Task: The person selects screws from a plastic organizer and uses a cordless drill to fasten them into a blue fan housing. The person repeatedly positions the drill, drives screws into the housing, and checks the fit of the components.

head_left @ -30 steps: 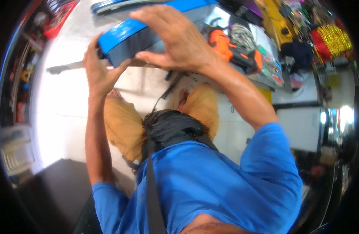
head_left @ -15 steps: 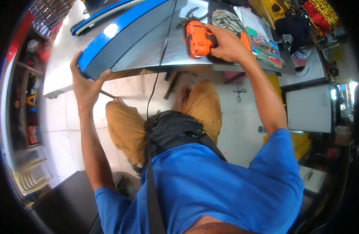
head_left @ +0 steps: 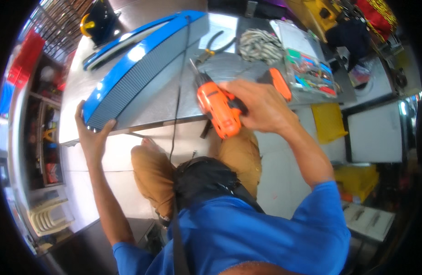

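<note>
My left hand (head_left: 93, 140) grips the near left end of a long, curved blue part with a grey ribbed face (head_left: 135, 68), its thumb on the ribs and fingers at the outer edge. The part rests on the metal table (head_left: 151, 107). In my right hand (head_left: 263, 104) is an orange and black cordless drill (head_left: 217, 108), held over the table's front edge. Its bit end points away and to the left, toward the part's ribbed side, but apart from it. My fingers wrap the dark handle.
Pliers (head_left: 210, 52) with dark handles lie beyond the drill, beside a bundled grey-white cloth (head_left: 260, 45). An orange-and-black tool (head_left: 280, 85) and a clear case of small items (head_left: 311, 75) are at right. A dark cable (head_left: 175, 117) crosses the part and hangs over the edge.
The drill has come nearer to me and slightly left, turning its front end to the left. My left hand keeps its hold on the blue part. The view has shifted too.
</note>
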`<state>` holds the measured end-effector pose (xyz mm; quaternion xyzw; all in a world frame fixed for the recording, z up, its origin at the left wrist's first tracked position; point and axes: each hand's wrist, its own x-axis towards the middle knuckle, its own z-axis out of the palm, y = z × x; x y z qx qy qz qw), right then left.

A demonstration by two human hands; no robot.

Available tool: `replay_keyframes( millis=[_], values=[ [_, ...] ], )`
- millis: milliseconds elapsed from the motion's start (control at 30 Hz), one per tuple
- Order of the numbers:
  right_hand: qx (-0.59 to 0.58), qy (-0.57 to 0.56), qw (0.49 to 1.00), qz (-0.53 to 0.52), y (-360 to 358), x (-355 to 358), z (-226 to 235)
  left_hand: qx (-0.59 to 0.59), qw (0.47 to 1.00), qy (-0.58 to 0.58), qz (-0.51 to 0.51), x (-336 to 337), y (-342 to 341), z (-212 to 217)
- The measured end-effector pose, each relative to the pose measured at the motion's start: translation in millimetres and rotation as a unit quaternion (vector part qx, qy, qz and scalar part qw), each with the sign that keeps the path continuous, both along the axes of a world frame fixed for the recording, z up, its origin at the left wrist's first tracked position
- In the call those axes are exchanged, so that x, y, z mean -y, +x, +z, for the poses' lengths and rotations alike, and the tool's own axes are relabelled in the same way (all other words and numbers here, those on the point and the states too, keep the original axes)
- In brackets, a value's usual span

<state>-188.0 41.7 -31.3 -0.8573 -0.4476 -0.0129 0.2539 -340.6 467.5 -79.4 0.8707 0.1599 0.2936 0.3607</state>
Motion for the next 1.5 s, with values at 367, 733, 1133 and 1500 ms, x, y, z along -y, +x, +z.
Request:
replay_keyframes(
  millis=[367, 733, 1133, 1500],
  values=[
    [-0.044, -0.038, 0.994, 0.088, 36, 3, 12, 0.017, 0.971, 0.097, -0.216, 129, 105, 34],
    [-0.088, -0.059, 0.992, 0.07, 31, 24, 22, -0.136, 0.925, 0.204, -0.29, 154, 212, 25],
    [-0.098, -0.025, 0.995, 0.021, 24, 11, 17, 0.043, 0.663, -0.697, -0.271, 123, 121, 9],
    [-0.034, 0.039, 0.997, -0.05, 3, 13, 13, 0.195, 0.475, -0.821, -0.25, 123, 61, 23]
  ],
)
